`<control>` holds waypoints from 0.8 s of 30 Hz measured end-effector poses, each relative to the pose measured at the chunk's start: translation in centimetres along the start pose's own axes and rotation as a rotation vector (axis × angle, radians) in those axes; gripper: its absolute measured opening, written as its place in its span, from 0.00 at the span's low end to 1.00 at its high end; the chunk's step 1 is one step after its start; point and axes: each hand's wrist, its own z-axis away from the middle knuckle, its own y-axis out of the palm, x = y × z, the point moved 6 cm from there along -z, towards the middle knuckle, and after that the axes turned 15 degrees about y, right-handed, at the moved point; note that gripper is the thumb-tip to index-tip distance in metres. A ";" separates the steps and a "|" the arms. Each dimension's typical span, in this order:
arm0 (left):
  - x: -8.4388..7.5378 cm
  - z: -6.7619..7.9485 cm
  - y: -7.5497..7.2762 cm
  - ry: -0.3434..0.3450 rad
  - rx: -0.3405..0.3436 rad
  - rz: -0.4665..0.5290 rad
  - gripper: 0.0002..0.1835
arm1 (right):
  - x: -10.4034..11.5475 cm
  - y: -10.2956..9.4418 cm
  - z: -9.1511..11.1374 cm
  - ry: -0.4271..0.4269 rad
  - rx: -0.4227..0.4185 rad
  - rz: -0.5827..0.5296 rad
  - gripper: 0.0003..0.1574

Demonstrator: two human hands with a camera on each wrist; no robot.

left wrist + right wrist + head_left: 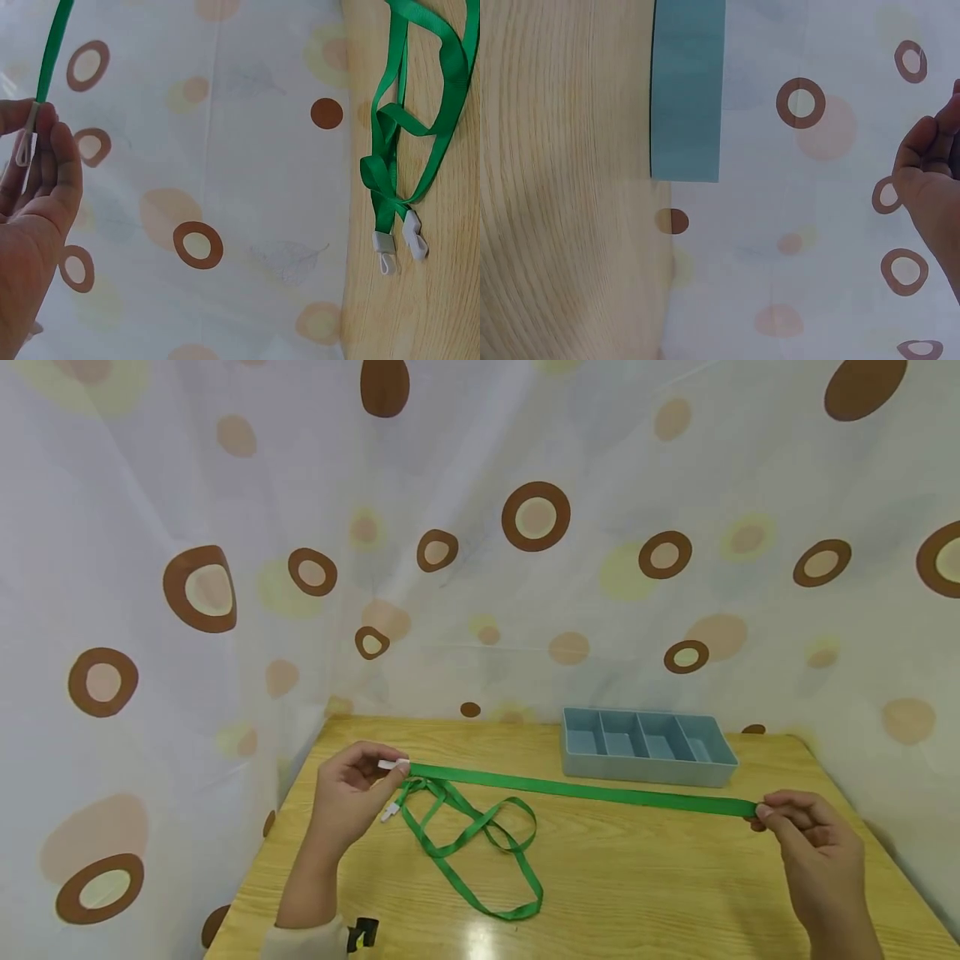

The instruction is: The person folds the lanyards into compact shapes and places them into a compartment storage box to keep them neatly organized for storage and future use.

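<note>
A green lanyard is stretched nearly level above the table between both hands. My left hand pinches its white plastic end clip between thumb and fingers. At the far end, my right hand pinches the green ribbon with thumb and fingertips. In the right wrist view, only part of the right hand shows at the edge, and the ribbon is out of sight. More green lanyard ribbon lies in loose loops on the table below, with white clips at its ends; I cannot tell whether it is one piece or more.
Behind the stretched ribbon, toward the back right, stands a blue-grey tray with several compartments. The wooden table meets a white spotted curtain at the back and sides. A black strap piece shows by the left sleeve.
</note>
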 end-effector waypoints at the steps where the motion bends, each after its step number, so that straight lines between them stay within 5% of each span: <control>1: 0.1 0.0 0.0 -0.017 -0.001 -0.007 0.07 | 0.0 -0.1 -0.1 0.004 -0.020 -0.018 0.09; 7: 0.5 0.1 0.3 -0.095 -0.038 -0.027 0.09 | 0.4 -0.1 -0.2 -0.005 -0.134 -0.106 0.12; 11: 0.6 -0.3 0.7 -0.111 -0.050 -0.018 0.09 | 0.7 0.5 -0.2 -0.040 -0.129 -0.088 0.14; 24: 1.7 0.0 4.4 -0.243 0.004 0.024 0.12 | 0.5 6.4 0.4 -0.130 -0.073 0.402 0.11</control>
